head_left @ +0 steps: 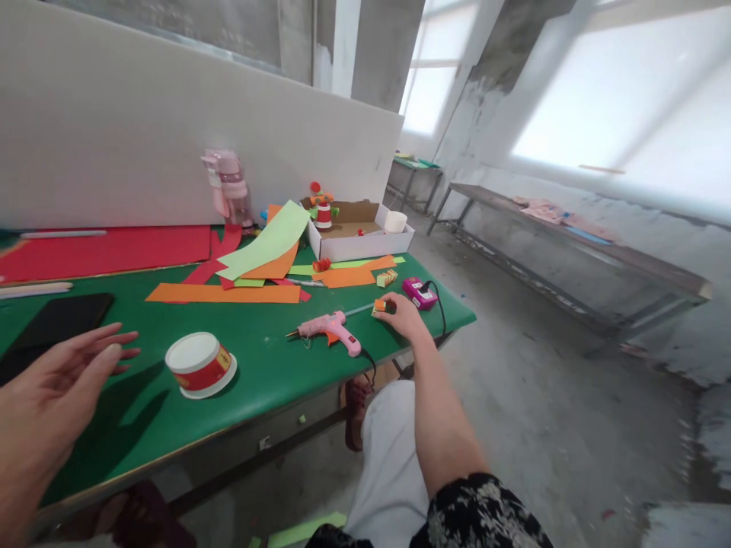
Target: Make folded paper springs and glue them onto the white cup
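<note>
My right hand pinches a small folded paper piece, orange and yellow, near the table's front right. Just left of it lies a pink hot glue gun, its metal tip pointing left and a glue stick coming out of its rear. Another accordion-folded paper strip rests beyond my fingers. At the left, my left hand is held over the table with its fingers stretched and nothing in it. Right of that hand a white paper cup with a red band stands upside down.
Orange paper strips, light green paper and red sheets cover the back of the green table. Behind are a pink bottle and a white box with a small paper figure. A purple power socket sits near the right edge.
</note>
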Action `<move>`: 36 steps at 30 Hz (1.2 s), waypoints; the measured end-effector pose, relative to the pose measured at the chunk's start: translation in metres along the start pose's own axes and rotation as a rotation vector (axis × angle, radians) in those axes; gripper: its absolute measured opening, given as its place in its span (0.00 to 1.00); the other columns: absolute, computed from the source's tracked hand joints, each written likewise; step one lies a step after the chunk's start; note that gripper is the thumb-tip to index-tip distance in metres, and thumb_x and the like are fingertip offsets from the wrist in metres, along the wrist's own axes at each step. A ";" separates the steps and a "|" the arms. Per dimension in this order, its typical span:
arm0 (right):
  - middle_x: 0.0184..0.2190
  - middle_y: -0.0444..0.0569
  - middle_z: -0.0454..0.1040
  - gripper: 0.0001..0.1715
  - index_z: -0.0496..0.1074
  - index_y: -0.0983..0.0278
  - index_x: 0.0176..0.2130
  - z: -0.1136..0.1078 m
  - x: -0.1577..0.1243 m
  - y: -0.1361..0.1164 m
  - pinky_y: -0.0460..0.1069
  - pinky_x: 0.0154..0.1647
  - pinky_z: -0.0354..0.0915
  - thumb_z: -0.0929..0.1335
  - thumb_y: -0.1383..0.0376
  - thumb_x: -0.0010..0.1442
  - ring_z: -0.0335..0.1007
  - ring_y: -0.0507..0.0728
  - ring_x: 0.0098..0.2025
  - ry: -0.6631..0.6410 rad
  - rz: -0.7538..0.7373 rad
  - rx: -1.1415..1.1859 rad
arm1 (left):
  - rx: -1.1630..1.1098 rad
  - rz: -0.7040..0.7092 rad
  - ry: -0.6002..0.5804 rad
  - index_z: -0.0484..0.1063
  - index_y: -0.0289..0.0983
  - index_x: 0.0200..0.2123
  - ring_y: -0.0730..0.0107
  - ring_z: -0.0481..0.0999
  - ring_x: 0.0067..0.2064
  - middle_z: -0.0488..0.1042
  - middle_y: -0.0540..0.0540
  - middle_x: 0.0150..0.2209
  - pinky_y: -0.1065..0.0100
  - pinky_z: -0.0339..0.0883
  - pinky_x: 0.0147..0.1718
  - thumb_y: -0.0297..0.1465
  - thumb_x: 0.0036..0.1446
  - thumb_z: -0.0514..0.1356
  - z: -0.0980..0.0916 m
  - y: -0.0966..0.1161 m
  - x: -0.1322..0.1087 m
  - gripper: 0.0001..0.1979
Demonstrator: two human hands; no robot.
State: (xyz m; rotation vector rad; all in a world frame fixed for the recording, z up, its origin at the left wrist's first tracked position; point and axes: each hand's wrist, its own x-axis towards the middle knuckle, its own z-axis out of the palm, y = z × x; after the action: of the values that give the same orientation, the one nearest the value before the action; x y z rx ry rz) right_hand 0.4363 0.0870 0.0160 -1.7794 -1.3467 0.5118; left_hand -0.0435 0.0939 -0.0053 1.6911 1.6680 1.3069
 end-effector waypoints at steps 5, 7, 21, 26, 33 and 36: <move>0.35 0.46 0.77 0.18 0.73 0.62 0.38 0.006 -0.012 -0.025 0.55 0.49 0.70 0.75 0.56 0.50 0.74 0.55 0.39 -0.025 -0.010 0.421 | 0.013 -0.116 0.057 0.75 0.45 0.50 0.53 0.83 0.45 0.83 0.47 0.46 0.48 0.77 0.50 0.50 0.54 0.60 -0.001 0.041 -0.010 0.24; 0.39 0.46 0.79 0.22 0.73 0.60 0.40 0.017 -0.023 -0.044 0.55 0.52 0.70 0.77 0.53 0.48 0.77 0.56 0.41 -0.173 0.016 0.826 | 0.037 -0.110 0.041 0.75 0.43 0.50 0.55 0.83 0.43 0.83 0.46 0.44 0.51 0.78 0.47 0.51 0.54 0.59 -0.002 0.048 -0.010 0.26; 0.33 0.42 0.78 0.30 0.70 0.61 0.45 0.133 -0.086 -0.103 0.56 0.51 0.74 0.81 0.57 0.45 0.80 0.55 0.38 -0.775 0.296 1.191 | -0.150 -0.098 -0.008 0.71 0.33 0.54 0.59 0.80 0.44 0.79 0.38 0.48 0.58 0.75 0.47 0.48 0.56 0.61 -0.002 0.040 -0.006 0.30; 0.31 0.40 0.75 0.30 0.72 0.62 0.40 0.159 -0.095 -0.109 0.53 0.48 0.72 0.81 0.61 0.38 0.76 0.52 0.35 -0.642 0.271 1.009 | -0.167 -0.074 0.018 0.73 0.35 0.51 0.61 0.80 0.41 0.80 0.40 0.46 0.58 0.76 0.43 0.46 0.55 0.62 -0.005 0.042 -0.008 0.26; 0.37 0.43 0.77 0.18 0.74 0.60 0.40 0.170 -0.096 -0.114 0.53 0.49 0.68 0.75 0.61 0.47 0.73 0.55 0.41 -0.477 0.013 0.699 | -0.185 -0.043 0.069 0.75 0.39 0.46 0.57 0.80 0.40 0.80 0.40 0.44 0.55 0.77 0.40 0.45 0.54 0.63 -0.005 0.039 -0.010 0.21; 0.38 0.44 0.77 0.15 0.73 0.61 0.39 0.173 -0.094 -0.118 0.53 0.51 0.67 0.74 0.61 0.50 0.73 0.57 0.43 -0.447 -0.059 0.629 | -0.199 -0.039 0.062 0.75 0.40 0.46 0.58 0.80 0.40 0.80 0.41 0.44 0.55 0.77 0.40 0.44 0.54 0.63 -0.006 0.036 -0.010 0.20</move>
State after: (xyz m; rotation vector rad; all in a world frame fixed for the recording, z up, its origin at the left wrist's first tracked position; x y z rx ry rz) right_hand 0.2083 0.0737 -0.0034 -1.1392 -1.3217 1.2035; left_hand -0.0277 0.0762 0.0240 1.5099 1.5393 1.4677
